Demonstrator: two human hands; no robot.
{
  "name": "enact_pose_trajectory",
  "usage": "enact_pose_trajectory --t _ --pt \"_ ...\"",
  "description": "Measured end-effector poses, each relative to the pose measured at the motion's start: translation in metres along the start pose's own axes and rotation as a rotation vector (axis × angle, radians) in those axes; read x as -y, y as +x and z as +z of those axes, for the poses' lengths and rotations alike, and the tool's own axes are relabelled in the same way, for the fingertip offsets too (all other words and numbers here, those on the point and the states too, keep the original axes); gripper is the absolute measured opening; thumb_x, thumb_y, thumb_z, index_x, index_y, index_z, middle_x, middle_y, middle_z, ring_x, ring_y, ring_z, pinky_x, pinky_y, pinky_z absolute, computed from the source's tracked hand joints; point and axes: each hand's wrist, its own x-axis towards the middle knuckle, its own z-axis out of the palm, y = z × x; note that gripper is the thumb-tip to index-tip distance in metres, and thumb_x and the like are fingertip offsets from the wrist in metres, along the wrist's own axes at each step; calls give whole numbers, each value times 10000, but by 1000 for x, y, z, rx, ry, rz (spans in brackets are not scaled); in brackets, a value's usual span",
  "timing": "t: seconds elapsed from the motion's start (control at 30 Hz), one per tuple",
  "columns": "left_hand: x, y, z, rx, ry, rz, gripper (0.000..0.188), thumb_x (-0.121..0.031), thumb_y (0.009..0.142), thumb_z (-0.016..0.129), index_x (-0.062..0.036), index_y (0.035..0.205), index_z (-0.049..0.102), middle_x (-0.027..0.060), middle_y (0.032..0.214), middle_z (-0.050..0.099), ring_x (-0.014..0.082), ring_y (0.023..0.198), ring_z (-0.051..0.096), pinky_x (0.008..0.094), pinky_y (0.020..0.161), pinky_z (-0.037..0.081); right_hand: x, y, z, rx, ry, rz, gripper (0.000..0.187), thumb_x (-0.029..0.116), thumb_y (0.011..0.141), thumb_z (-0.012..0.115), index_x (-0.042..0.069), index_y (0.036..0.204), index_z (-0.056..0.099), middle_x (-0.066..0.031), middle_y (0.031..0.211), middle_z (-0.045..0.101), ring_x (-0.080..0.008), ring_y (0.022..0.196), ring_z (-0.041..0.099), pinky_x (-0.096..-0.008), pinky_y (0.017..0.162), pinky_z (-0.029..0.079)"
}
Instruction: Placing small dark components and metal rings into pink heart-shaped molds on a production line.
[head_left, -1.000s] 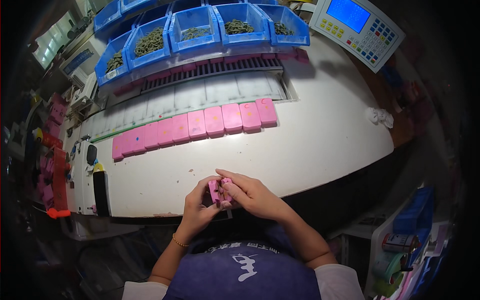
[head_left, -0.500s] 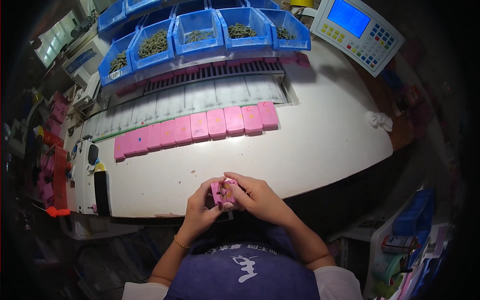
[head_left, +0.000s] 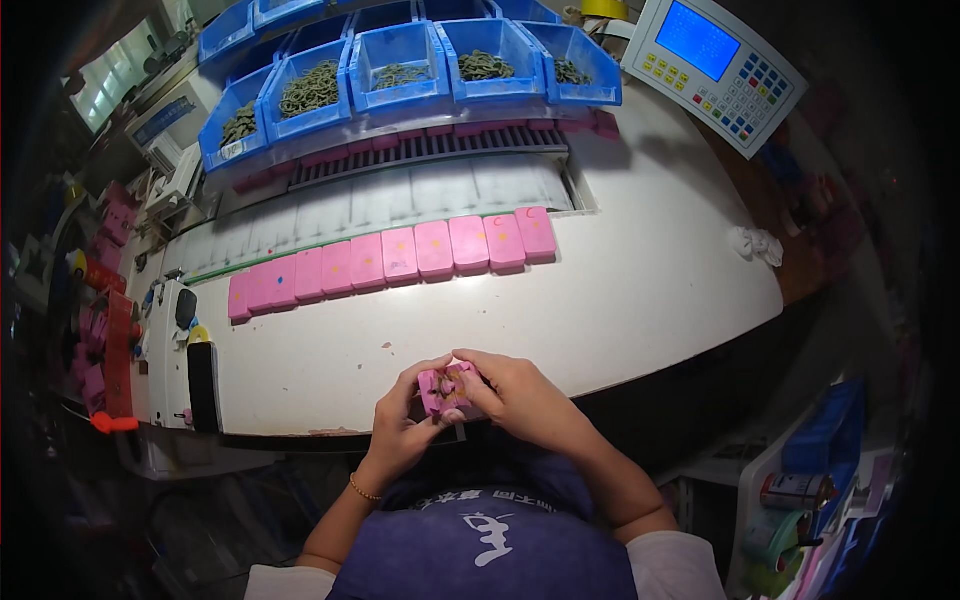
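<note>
Close to my body, at the table's near edge, both hands hold a small pink rubber mold [head_left: 430,397]. My left hand [head_left: 400,425] wraps its left side, fingers behind and thumb below. From the other side my right hand [head_left: 522,395] grips it, with the thumb pressing on its face. The mold looks parted or cut into, and dark bits show in its middle; their shape is too small to make out. Beyond my hands, a row of closed pink molds [head_left: 366,262] lies across the table, some with small coloured marks.
Blue bins [head_left: 398,95] with greenish, thin pieces stand at the back, above a slotted rack [head_left: 430,150]. A control panel with a blue screen [head_left: 712,75] is at the back right. A crumpled white cloth [head_left: 757,245] lies right; a dark phone-like slab [head_left: 203,387] lies left.
The mold has shifted and tilted slightly between my hands, and more of its dark middle shows. My right hand has moved a little. The row of molds is unchanged.
</note>
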Motion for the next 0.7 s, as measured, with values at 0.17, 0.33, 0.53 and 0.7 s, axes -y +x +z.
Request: enact_pose_trajectory --t 0.17,0.33,0.53,0.7 --pt "-1 2 -1 10 -67 -25 584 -126 873 750 -9 1355 442 150 1393 535 196 1206 570 339 1028 485 12 2 -9 56 74 134 325 235 987 473 -24 1146 590 -265 936 659 -435 863 639 -454 776 511" --pt "-8 1 0 -8 -250 -100 515 -97 921 687 6 1351 423 165 1417 505 181 1221 538 326 1013 483 -2 -3 -11 60 132 170 356 220 988 480 -14 1237 579 -242 918 678 -358 811 683 -409 743 530" --pt "-10 2 -4 29 -247 -123 468 -115 960 635 -3 1360 419 127 1300 552 167 1165 546 302 986 480 -4 -7 -18 161 338 299 363 155 1008 519 25 1346 537 -102 855 666 -140 676 643 -278 634 546" --pt "-14 3 -4 59 -259 -131 425 -186 1013 550 5 1367 415 117 1262 559 164 1127 557 299 990 451 -29 -18 -11 260 823 244 472 83 995 533 67 1434 358 -132 1004 654 -130 767 640 -284 693 553"
